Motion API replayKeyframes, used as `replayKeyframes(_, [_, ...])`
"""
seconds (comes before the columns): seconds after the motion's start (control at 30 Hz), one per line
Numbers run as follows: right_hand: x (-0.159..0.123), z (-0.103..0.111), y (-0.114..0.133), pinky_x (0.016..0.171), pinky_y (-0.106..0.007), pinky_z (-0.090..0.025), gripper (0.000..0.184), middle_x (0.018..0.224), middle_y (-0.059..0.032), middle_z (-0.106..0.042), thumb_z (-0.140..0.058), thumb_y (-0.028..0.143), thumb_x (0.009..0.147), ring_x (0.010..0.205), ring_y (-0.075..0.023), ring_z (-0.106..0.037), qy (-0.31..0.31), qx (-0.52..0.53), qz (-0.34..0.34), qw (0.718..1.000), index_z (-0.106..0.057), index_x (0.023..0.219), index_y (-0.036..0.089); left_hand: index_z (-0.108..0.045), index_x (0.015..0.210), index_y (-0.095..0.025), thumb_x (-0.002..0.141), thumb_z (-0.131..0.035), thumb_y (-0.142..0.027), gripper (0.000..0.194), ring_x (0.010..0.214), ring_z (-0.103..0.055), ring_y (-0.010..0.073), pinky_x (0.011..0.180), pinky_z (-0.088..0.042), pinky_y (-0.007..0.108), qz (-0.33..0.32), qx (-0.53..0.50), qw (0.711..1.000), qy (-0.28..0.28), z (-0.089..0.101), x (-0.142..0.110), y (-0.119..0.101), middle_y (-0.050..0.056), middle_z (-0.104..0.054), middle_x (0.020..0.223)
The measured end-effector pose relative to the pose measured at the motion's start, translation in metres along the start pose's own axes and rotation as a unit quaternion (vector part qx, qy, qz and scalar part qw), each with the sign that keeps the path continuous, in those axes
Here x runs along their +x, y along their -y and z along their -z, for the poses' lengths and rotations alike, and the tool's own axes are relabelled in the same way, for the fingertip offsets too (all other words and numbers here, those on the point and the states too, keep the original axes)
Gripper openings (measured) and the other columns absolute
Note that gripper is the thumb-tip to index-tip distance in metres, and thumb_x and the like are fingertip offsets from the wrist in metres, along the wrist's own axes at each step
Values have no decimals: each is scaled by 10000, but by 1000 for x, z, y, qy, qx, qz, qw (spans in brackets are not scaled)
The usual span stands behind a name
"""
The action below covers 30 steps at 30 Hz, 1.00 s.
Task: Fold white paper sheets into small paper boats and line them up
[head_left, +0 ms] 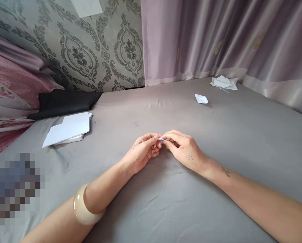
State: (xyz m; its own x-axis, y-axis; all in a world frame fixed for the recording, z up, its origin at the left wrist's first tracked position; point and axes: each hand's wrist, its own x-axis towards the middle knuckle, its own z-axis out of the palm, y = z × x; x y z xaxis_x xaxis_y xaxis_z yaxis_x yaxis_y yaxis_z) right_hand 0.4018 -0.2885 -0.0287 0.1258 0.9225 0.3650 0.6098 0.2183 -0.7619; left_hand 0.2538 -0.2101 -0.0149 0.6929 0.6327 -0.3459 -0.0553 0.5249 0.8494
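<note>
My left hand and my right hand meet over the middle of the grey sheet. Between their fingertips is a small folded piece of white paper, pinched from both sides and mostly covered by the fingers. The left thumb presses on its left end. On the right end, my right thumb and forefinger are closed. A small folded white paper shape lies apart, farther back to the right.
A stack of white paper lies at the left beside a folded black cloth. Crumpled white papers and a thin bluish stick are at the back right. Purple curtains hang behind. A blurred patch covers the lower left.
</note>
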Motion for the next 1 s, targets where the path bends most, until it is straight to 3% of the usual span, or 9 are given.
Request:
replayKeyframes(0.1, [1, 1, -1, 710, -299, -486, 161, 909, -36, -667, -502, 279, 921, 763, -159, -613, -9, -12, -3, 1000, -660, 905, 249, -643, 875, -180, 808, -644, -437, 266, 512, -377, 71, 473, -272, 202, -36, 150, 987, -44, 1, -3, 1, -12, -507, 628])
replayKeyframes(0.2, [1, 1, -3, 704, -293, -489, 161, 909, -36, -658, -495, 257, 920, 747, -152, -613, -17, -16, -6, 1000, -655, 909, 241, -699, 937, -223, 798, -656, -414, 240, 554, -378, 83, 520, -328, 224, -169, 335, 919, -122, 3, -5, 2, 11, -555, 784])
replayKeyframes(0.3, [0, 0, -3, 700, -294, -499, 157, 916, -43, -651, -497, 257, 916, 747, -154, -620, -9, -25, -20, 999, -653, 918, 234, -694, 963, -239, 796, -651, -296, 182, 649, -451, 103, 581, -387, 230, -267, 413, 863, -115, 2, -5, 5, 32, -589, 990])
replayKeyframes(0.4, [-1, -1, -2, 694, -298, -505, 163, 918, -52, -653, -501, 268, 912, 759, -163, -627, -7, -33, -29, 999, -659, 920, 230, -670, 935, -228, 804, -602, -208, 149, 686, -494, 123, 590, -396, 233, -285, 450, 843, -78, 0, -2, 7, 32, -615, 948])
replayKeyframes(0.6, [0, -4, 0, 679, -291, -494, 202, 889, -60, -661, -485, 239, 913, 741, -159, -617, -17, -55, -9, 998, -686, 931, 217, -620, 865, -223, 802, -579, -181, 86, 701, -500, 131, 591, -366, 240, -303, 510, 798, -106, -2, 2, 7, 18, -598, 880])
replayKeyframes(0.83, [1, -7, 5, 641, -269, -472, 204, 820, -39, -665, -495, 202, 887, 669, -132, -594, -48, -102, -24, 993, -683, 807, 197, -567, 854, -209, 849, -499, -155, 87, 776, -537, 137, 640, -413, 243, -331, 581, 734, -117, -5, 2, 10, 10, -601, 858])
replayKeyframes(1.0, [3, -9, 8, 612, -253, -451, 197, 772, -21, -660, -512, 188, 861, 625, -116, -571, -65, -120, -37, 990, -684, 768, 200, -555, 877, -203, 855, -495, -164, 75, 738, -528, 116, 575, -405, 213, -339, 595, 720, -113, -4, 4, 11, 8, -585, 861])
